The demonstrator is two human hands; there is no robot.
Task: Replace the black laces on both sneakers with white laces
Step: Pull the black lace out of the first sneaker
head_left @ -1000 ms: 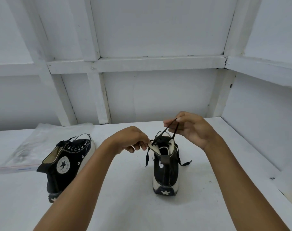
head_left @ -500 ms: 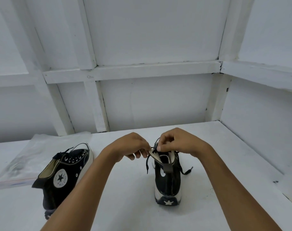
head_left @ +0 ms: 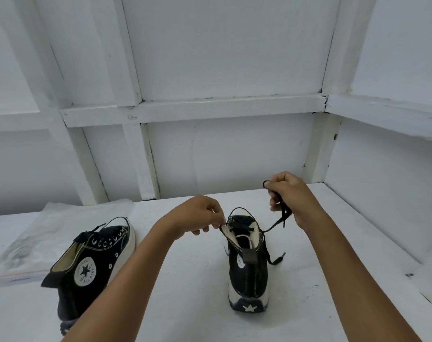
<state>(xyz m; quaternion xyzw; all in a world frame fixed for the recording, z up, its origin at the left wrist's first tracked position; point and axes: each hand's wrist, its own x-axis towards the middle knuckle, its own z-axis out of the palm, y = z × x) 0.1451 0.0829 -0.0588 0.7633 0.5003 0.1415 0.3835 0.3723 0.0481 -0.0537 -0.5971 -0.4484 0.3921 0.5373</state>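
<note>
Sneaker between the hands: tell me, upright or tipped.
Upright: the sneaker stands on its sole, heel star toward the camera.

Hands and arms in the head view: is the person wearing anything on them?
No. The left hand and right hand are bare, with no gloves, rings or watch showing. The left forearm and right forearm are bare too, with no sleeve in view down to the picture's edge.

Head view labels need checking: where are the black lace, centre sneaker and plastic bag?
black lace [head_left: 284,212], head view, dangling strand
centre sneaker [head_left: 249,277], head view, heel canvas
plastic bag [head_left: 57,218], head view, bare middle
</note>
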